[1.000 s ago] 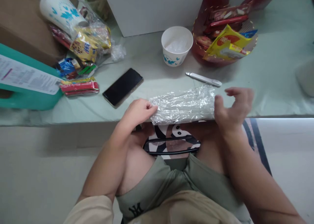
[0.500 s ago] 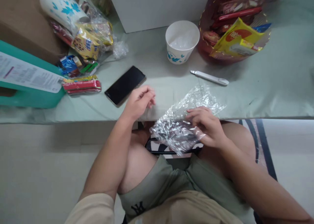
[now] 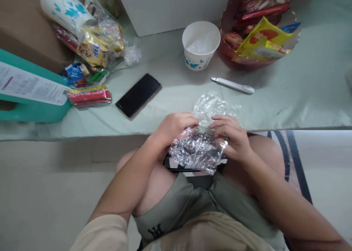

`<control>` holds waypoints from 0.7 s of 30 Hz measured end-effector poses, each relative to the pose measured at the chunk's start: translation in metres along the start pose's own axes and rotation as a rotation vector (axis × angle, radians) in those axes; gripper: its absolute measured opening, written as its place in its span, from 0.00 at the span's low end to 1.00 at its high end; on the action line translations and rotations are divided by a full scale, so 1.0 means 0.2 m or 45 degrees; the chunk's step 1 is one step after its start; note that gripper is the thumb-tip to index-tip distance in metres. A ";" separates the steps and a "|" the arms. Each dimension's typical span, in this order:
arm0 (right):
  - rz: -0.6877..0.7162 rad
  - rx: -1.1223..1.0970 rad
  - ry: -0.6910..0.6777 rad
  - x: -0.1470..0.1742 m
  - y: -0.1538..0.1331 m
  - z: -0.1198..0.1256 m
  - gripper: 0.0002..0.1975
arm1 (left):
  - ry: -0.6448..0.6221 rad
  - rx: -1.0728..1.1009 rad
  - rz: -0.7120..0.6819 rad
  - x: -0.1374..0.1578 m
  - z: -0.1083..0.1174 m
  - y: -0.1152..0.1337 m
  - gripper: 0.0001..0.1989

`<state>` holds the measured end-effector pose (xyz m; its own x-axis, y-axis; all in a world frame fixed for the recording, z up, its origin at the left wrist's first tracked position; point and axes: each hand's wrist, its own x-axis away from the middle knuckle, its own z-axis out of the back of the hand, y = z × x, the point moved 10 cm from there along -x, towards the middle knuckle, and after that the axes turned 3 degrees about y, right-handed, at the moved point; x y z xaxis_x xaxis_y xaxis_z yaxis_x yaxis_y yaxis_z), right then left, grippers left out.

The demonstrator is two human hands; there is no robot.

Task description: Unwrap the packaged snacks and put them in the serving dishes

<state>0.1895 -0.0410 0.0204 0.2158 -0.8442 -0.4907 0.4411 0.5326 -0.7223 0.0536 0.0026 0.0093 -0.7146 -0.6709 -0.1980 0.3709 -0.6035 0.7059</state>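
A crinkled sheet of clear plastic wrap (image 3: 196,150) hangs over the table's near edge, its upper part resting on the cloth. My left hand (image 3: 180,126) grips its left side, fingers bent around the plastic. On the right side my right hand (image 3: 231,135) has hold of the plastic between thumb and curled fingers. A white paper cup (image 3: 200,47) with blue leaf prints stands beyond the hands, with something clear and crumpled inside. Between the cup and the wrap lies a slim white-and-silver tool (image 3: 232,85), which looks like tweezers.
A black phone (image 3: 139,95) lies left of my hands. Farther left are packaged snacks (image 3: 93,49), a tipped paper cup (image 3: 67,9) and a green container (image 3: 30,86). A red basket (image 3: 228,55) of snacks stands at the back right, beside a white box (image 3: 176,9).
My left hand has moved right and down from beside the phone and taken hold of the plastic wrap. The wrap is now more bunched between both hands.
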 end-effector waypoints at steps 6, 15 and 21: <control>-0.019 0.289 0.159 -0.01 0.03 0.01 0.08 | 0.225 -0.319 0.178 0.08 0.17 -0.15 0.10; 0.026 0.177 0.059 0.00 0.04 -0.04 0.05 | 0.102 -0.328 0.172 0.07 0.14 -0.13 0.11; -0.037 0.101 0.140 -0.01 0.03 0.00 0.07 | 0.050 0.055 0.153 0.02 0.09 -0.13 0.18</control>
<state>0.1911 -0.0359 0.0178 0.1072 -0.8451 -0.5238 0.5144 0.4979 -0.6982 0.0301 0.0232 0.0036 -0.6425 -0.7541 -0.1361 0.4258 -0.4990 0.7548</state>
